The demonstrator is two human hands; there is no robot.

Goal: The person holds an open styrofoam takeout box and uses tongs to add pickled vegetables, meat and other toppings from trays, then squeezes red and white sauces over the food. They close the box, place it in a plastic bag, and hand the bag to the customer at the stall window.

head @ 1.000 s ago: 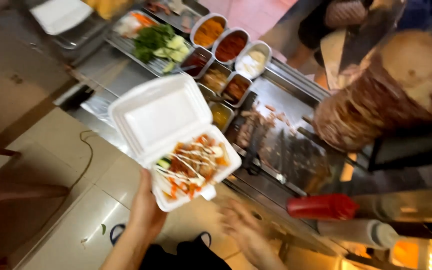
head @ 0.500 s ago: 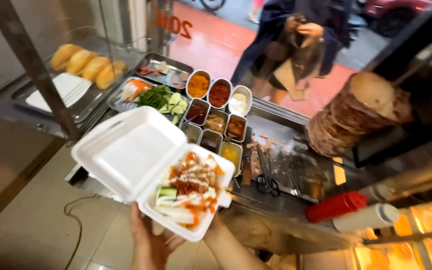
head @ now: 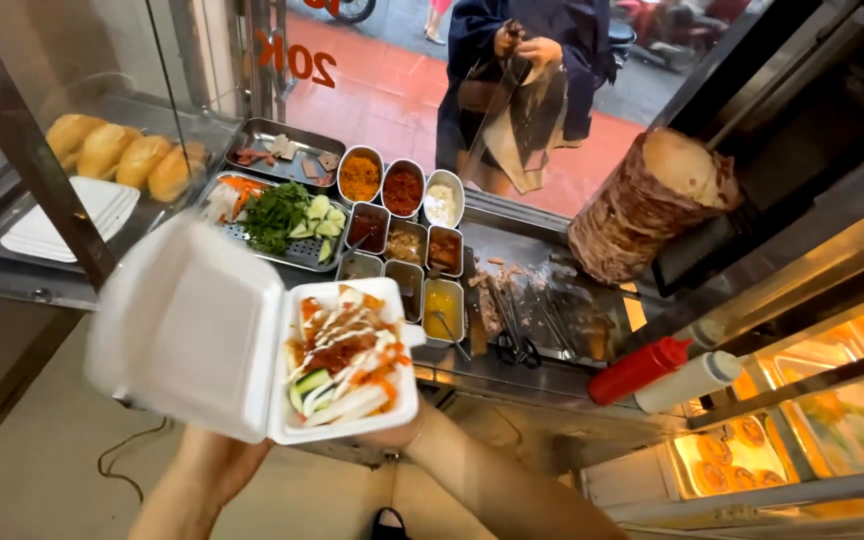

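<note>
I see both hands under the open white foam clamshell box (head: 252,340), filled with sauced meat and cucumber. My left hand (head: 220,462) cups its underside; the right hand (head: 397,432) grips the tray's bottom edge, fingers hidden.

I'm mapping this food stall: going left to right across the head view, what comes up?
Bread rolls → open foam box held from below by both hands → small sauce tubs → scissors → meat spit → red squeeze bottle → white squeeze bottle.
</note>
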